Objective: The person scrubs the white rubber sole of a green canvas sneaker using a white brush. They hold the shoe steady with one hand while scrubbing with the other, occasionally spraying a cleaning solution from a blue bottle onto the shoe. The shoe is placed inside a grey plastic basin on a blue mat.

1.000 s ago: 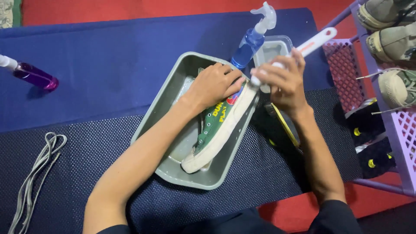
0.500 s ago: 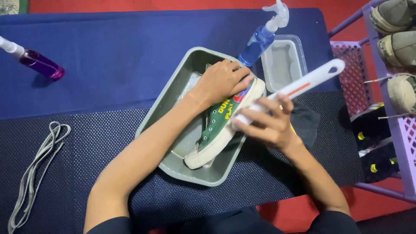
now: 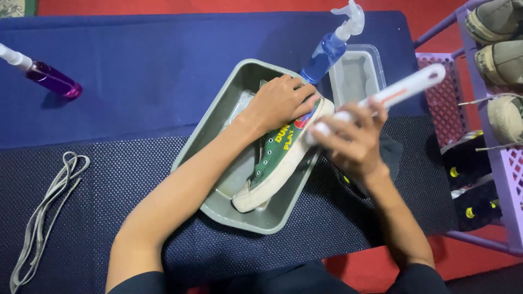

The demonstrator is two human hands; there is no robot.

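Observation:
A green canvas sneaker (image 3: 275, 158) with a white sole lies on its side in a grey rectangular tub (image 3: 218, 117) at the table's middle. My left hand (image 3: 280, 100) presses down on the sneaker's heel end. My right hand (image 3: 354, 141) grips a white brush (image 3: 406, 90) by its handle, with the brush end against the sneaker's white sole near the heel. The brush head is hidden by my fingers.
A blue spray bottle (image 3: 327, 51) and a small clear tray (image 3: 357, 76) stand behind the tub. A purple spray bottle (image 3: 52, 79) lies at the far left, grey laces (image 3: 46, 209) at the near left. A purple rack (image 3: 504, 163) with shoes stands on the right.
My right hand has moved the brush down along the sneaker's sole and back a little. My left hand has stayed on the sneaker's heel.

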